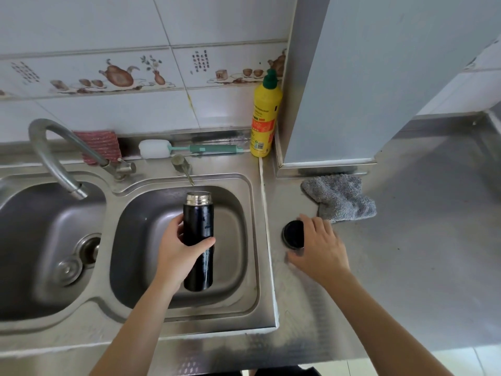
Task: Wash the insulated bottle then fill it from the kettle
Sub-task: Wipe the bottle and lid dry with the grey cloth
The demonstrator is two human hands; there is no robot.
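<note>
Gripping dark insulated bottle [198, 234] mid-body, left hand [179, 253] wrapped around it, lid off, above right sink basin [244, 267], right hand [320, 245] closed on black lid [292, 234] on steel counter [406, 267], grey cloth [341, 198] just behind.

home kitchen, steel double sink [252, 202], tiled wall [135, 28]
</note>
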